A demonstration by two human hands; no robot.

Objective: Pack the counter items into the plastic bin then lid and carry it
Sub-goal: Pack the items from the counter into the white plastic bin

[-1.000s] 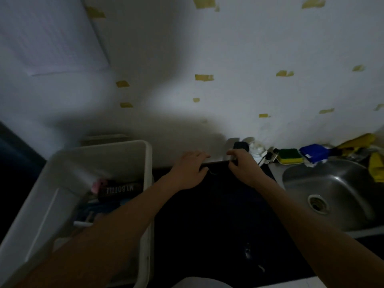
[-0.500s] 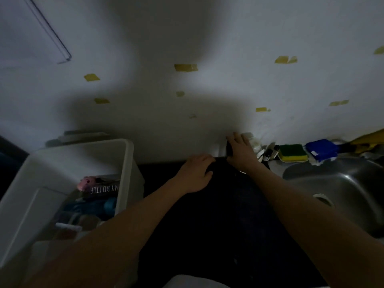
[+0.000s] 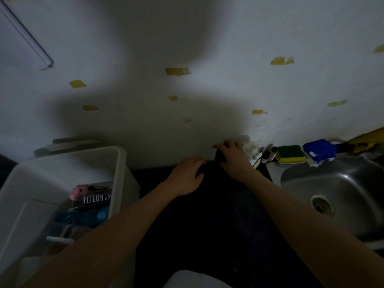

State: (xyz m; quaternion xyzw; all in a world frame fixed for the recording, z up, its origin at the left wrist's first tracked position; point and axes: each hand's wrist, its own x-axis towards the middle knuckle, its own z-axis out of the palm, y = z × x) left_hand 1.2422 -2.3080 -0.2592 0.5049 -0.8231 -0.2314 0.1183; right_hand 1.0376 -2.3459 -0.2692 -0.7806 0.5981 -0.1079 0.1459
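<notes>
White bin (image 3: 121, 161) stands at left on the dark surface (image 3: 207, 215), holding a "MY BOTTLE" box (image 3: 97, 199), a pink item (image 3: 78, 191) and a blue item (image 3: 101, 215). Left hand (image 3: 187, 177) lies flat on the surface, fingers relaxed, just beside the right hand (image 3: 233, 162), whose fingers curl over a small black item (image 3: 219, 156) at the wall's foot. Further right: sponge (image 3: 291, 153), sink (image 3: 342, 183).

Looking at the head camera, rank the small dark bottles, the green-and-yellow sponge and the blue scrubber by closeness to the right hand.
1. Small dark bottles, just right of the right hand.
2. Green-and-yellow sponge, further right.
3. Blue scrubber, rightmost, behind the sink.
</notes>
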